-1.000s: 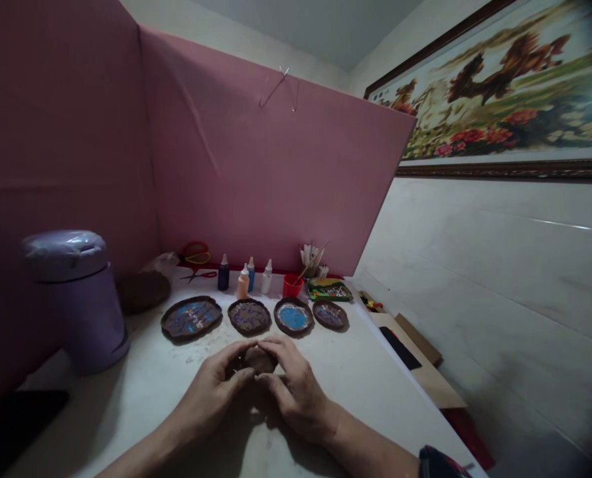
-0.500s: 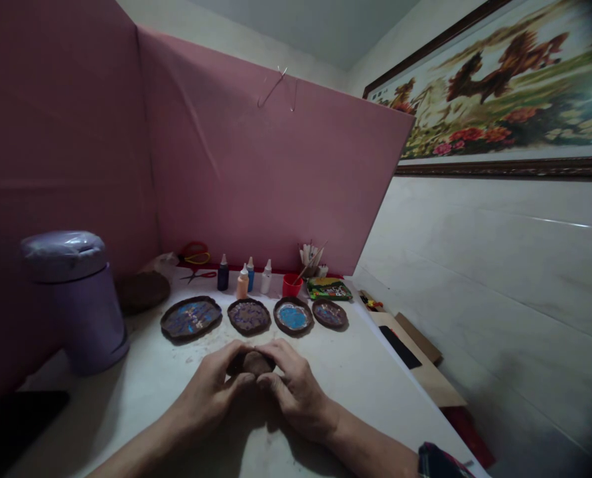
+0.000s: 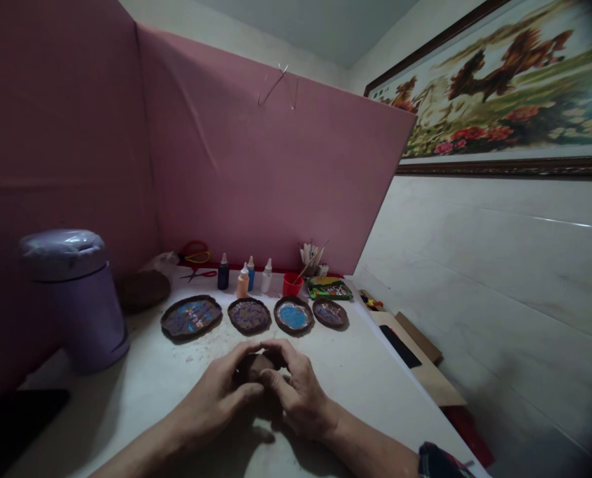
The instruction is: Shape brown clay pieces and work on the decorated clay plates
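A small brown lump of clay (image 3: 254,366) lies on the white table (image 3: 356,378) between both my hands. My left hand (image 3: 215,397) curls around its left side, thumb and fingers closed on it. My right hand (image 3: 296,388) wraps the right side, fingertips arched over the top. Most of the lump is hidden by my fingers. Just beyond stand several painted clay dishes, from the large left dish (image 3: 191,316) to the blue-centred dish (image 3: 293,315).
A lilac lidded bin (image 3: 77,295) stands at the left. Several small paint bottles (image 3: 243,281), a red cup (image 3: 292,285), tool sticks (image 3: 312,256), scissors (image 3: 198,273) and a big clay mass (image 3: 143,289) line the pink partition (image 3: 256,172). A green box (image 3: 330,289) sits at the right.
My fingers have closed further over the clay, and my right thumb has shifted left across its front. The hands stay in the same spot.
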Demonstrator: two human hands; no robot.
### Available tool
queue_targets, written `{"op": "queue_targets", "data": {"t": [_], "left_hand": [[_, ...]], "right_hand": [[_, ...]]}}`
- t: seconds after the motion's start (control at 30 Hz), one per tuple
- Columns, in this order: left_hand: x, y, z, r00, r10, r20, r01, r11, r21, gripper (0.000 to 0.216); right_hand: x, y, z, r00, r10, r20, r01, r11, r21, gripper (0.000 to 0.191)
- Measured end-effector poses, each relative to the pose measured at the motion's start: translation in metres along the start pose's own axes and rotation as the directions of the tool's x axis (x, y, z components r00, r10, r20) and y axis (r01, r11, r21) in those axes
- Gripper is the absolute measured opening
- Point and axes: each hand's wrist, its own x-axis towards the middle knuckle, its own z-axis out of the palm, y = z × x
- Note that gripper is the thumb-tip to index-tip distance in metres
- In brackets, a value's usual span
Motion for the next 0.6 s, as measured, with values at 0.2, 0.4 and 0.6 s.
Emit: {"op": "queue_targets", "data": {"t": [0.2,0.4,0.6], "left_hand": [[0.001,-0.009,0.001,0.999,0.046,-0.026,-0.042,0.988,0.146,0.021],[0.002,-0.030,-0.003,0.998,0.047,0.030,-0.053,0.971,0.231,0.025],[0.002,-0.033,-0.004,0.999,0.035,0.017,-0.038,0.956,0.291,0.016]], "right_hand": [[0.001,0.002,0.002,0.999,-0.045,-0.024,0.044,0.998,-0.051,0.029],[0.003,0.007,0.002,0.998,0.045,-0.036,-0.052,0.970,-0.235,0.020],[0.001,0.006,0.002,0.998,0.058,0.002,-0.055,0.961,-0.272,0.015]]}}
